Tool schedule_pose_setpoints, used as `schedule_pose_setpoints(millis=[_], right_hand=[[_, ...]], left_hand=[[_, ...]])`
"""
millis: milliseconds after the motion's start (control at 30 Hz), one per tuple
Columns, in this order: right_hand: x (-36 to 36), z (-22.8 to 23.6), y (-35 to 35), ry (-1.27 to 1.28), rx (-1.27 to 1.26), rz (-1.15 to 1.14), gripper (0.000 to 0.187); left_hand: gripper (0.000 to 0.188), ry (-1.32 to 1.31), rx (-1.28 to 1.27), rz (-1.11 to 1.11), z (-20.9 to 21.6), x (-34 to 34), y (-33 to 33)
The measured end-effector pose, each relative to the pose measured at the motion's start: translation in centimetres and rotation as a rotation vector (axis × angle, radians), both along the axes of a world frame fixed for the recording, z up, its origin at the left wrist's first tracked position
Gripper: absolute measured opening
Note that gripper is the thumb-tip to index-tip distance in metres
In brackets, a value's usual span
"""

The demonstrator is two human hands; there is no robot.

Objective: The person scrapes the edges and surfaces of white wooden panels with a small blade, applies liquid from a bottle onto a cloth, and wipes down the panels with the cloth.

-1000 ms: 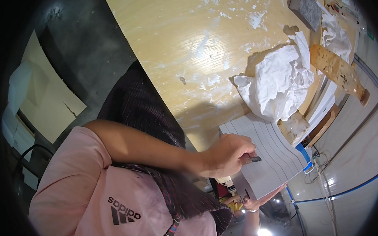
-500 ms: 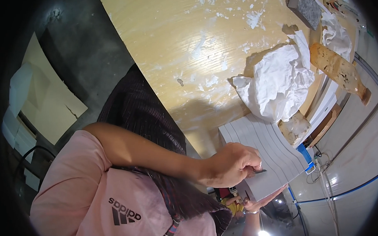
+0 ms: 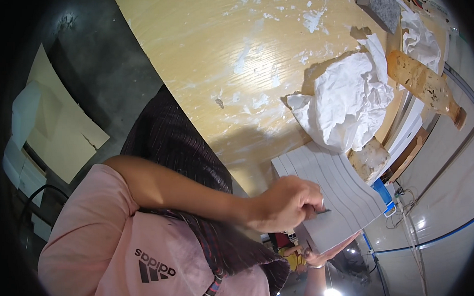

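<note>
A light grey block with curved parallel lines across its top lies tilted at the table's near right corner. My left hand is closed over the block's near part. Between its fingers is a thin dark tool, its tip against the grey surface; the rest is hidden in my fist, so its kind is unclear. From below, my right hand holds the block's near end, with the thumb at its side and the fingers along the underside. A short dark mark or sliver shows by that thumb.
Beyond the block lies a crumpled white cloth on the yellow table, which is smeared with white. A stained plastic bottle, a dark grey stone-like block and a blue object are at the right. Another person shows behind my hands.
My left hand and the dark tool have shifted slightly toward the far left over the grey block. The right hand keeps its hold on the block.
</note>
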State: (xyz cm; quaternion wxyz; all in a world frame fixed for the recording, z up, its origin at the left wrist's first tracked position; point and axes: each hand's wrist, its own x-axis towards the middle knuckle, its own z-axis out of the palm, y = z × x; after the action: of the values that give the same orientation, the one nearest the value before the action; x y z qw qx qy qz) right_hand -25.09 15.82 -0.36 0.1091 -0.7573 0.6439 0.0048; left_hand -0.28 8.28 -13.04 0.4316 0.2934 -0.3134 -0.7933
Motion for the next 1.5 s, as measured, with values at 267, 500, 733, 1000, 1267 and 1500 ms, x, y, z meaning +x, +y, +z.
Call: schedule_pose_setpoints(millis=[267, 500, 733, 1000, 1267, 1500], right_hand=[[2.9, -0.2, -1.5, 0.276, -0.139, 0.236, 0.101], [1.6, 0.0, -1.1, 0.066, -0.114, 0.167, 0.101], [1.5, -0.6, -0.9, -0.021, -0.112, 0.101, 0.102], [0.8, -0.1, -0.4, 0.047, -0.105, 0.098, 0.099], [0.8, 0.0, -0.9, 0.052, -0.07, 0.113, 0.105], [0.9, -0.1, -1.1, 0.012, -0.048, 0.09, 0.107]], left_hand=[[0.013, 0.011, 0.056, 0.045, 0.3, 0.0, -0.1], [0.012, -0.011, 0.009, 0.026, 0.1, 0.2, 0.4], [0.015, 0.185, 0.021, 0.033, 0.3, 0.6, 0.3], [0.014, 0.188, 0.066, 0.039, 0.6, 0.3, 0.4], [0.013, 0.224, -0.083, 0.06, 0.1, 1.4, 1.2], [0.013, 0.089, -0.379, 0.163, -0.2, 1.5, 2.5]])
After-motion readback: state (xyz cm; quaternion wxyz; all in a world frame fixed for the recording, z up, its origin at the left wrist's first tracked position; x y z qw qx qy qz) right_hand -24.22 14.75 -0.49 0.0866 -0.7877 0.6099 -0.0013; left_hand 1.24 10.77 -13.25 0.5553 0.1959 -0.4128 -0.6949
